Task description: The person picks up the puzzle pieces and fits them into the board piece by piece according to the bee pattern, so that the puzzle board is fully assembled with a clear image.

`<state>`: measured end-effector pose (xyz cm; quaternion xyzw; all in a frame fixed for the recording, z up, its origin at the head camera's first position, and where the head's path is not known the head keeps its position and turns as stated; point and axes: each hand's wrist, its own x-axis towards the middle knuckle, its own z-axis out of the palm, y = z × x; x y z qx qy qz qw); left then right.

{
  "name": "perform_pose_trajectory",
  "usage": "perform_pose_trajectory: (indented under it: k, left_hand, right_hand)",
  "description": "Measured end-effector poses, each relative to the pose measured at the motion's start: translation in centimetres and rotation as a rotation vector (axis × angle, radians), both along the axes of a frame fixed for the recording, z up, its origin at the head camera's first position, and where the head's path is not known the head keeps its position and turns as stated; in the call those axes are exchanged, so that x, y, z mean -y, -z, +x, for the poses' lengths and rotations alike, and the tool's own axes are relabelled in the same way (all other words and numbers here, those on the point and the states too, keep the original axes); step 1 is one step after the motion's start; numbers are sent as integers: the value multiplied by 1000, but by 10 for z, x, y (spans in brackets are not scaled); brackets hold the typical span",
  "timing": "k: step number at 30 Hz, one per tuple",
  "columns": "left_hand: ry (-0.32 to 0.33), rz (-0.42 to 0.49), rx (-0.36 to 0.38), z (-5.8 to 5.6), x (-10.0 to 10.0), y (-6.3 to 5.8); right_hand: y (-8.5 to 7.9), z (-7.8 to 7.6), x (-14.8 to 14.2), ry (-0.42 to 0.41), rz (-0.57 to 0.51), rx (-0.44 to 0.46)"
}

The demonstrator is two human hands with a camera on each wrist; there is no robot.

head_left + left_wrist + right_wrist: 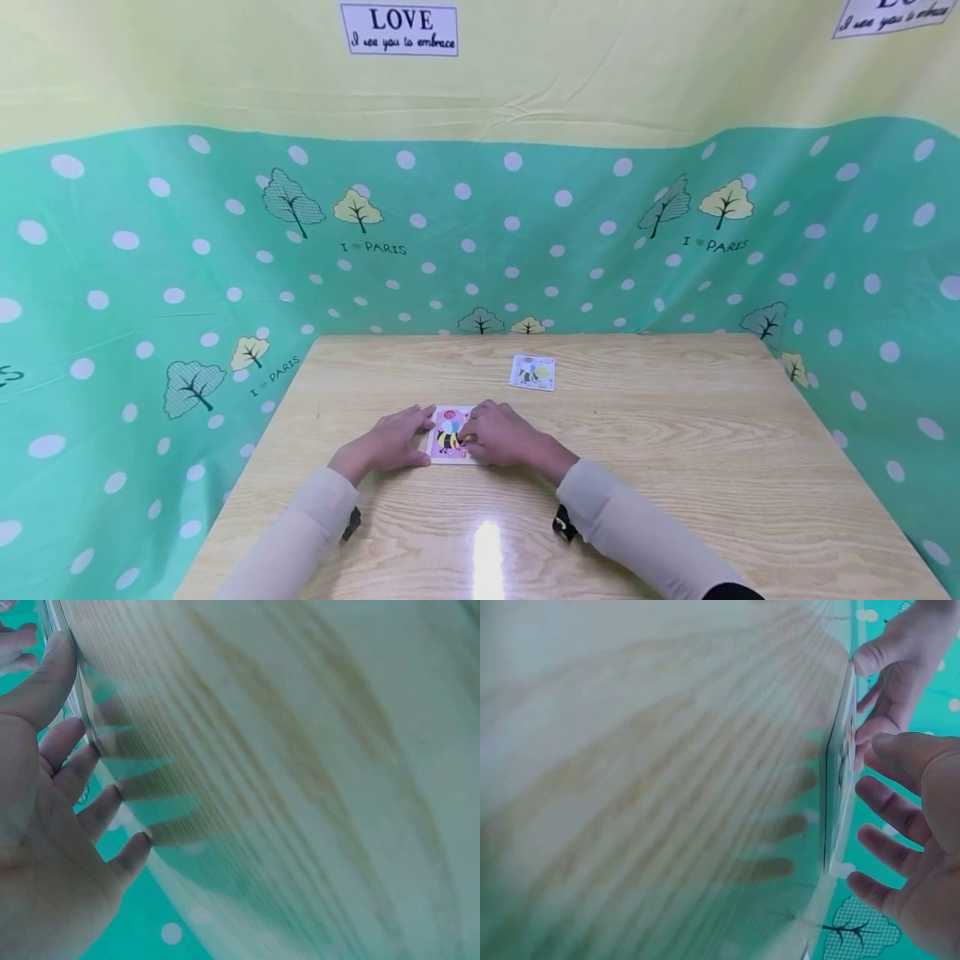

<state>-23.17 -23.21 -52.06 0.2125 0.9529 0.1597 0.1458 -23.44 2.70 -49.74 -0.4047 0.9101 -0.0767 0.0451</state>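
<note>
In the head view a square puzzle board [450, 454] lies on the table, showing a bee on pink within a pale border. My left hand [393, 437] holds it along its left side, thumb by the near corner and a finger by the far one. Over its right part is my right hand [504, 435], thumb and forefinger together at the bee; they seem to pinch a small puzzle piece, mostly hidden. In the right wrist view the board [841, 761] appears edge-on, with the right hand [922, 832] beside it, its other fingers loosely bent.
Farther back, slightly right, a second square bee picture [532, 372] lies flat on the wooden table [675, 467]. A green and yellow patterned cloth [510, 242] hangs behind the table and along both sides. Light glares off the near tabletop.
</note>
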Motion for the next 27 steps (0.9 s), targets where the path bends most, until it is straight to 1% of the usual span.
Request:
perform_pose_trajectory:
  k: [4,10,16,21,27]
  left_hand:
    - [2,7,1,0,0,0]
    - [1,8,1,0,0,0]
    - [1,7,-1,1,0,1]
    - [-5,-1,-3,0,0,1]
    - [2,-6,-1,2,-1,-3]
  right_hand:
    - [-1,0,-9,23,-3,25]
    - [-5,2,-21,37,-40,60]
    - [-5,2,-34,38,-53,57]
    - [-8,3,-46,63,-74,80]
    - [-10,7,-64,86,-75,80]
